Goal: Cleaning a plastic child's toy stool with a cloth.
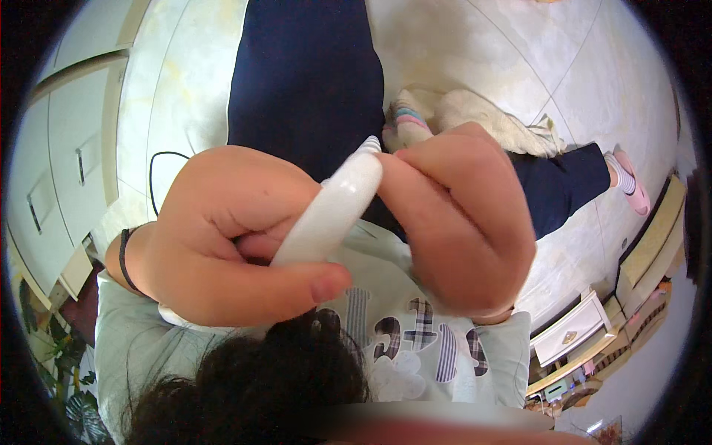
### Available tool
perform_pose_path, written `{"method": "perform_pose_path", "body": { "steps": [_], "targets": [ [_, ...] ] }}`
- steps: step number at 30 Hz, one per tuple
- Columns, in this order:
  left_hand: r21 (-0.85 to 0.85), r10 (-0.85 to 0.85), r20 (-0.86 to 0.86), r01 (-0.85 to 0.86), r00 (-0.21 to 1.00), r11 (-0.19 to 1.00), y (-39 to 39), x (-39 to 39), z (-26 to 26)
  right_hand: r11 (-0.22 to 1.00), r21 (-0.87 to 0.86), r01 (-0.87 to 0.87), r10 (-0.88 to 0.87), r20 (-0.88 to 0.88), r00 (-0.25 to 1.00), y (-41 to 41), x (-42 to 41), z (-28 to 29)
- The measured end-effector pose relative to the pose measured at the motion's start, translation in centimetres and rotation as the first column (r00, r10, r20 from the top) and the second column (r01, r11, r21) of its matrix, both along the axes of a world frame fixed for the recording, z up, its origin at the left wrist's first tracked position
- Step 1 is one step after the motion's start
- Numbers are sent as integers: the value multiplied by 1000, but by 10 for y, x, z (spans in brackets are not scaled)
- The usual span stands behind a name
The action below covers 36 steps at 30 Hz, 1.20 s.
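Note:
My left hand (239, 239) is closed around a glossy white curved object (331, 208), with the thumb along its lower end. What the object is, I cannot tell. Grey ribs or stripes show at its upper tip. My right hand (461, 222) is curled at that upper end, its fingertips against the object. Whether the right fingers grip something behind it is hidden. Just beyond the right hand lie a knitted piece with coloured stripes (410, 118) and a cream cloth (484, 114).
My dark trouser leg (306, 72) stretches ahead over the pale tiled floor (556, 50). A foot in a pink slipper (639, 192) is at the right. White cabinets (80, 133) stand left, and a black cord (152, 172) loops nearby. A white drawer (573, 331) is lower right.

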<state>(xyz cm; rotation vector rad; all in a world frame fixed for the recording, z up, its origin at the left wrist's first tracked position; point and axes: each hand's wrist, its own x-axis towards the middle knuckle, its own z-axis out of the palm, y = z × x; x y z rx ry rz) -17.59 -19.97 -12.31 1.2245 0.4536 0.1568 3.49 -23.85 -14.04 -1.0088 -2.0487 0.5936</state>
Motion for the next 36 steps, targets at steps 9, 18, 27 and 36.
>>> {"method": "perform_pose_path", "body": {
  "steps": [9, 18, 27, 36],
  "targets": [
    [60, -36, -26, 37, 999, 998, 10, 6, 6, 973, 115, 200, -191, -82, 978, -2, 9, -1],
    [-31, 63, -93, -66, 994, 997, -1, 7, 4, 999, 9, 37, -37, 23, 999, -2, -1, 3],
    [13, 57, -9, -57, 998, 998, 0, 1, -2, 973, -37, 228, -231, -147, 962, -3, 12, -4],
    [3, 32, 53, -32, 998, 999, 0, 5, -3, 984, 157, 82, -70, -86, 994, -1, -3, -17]
  ]
}}
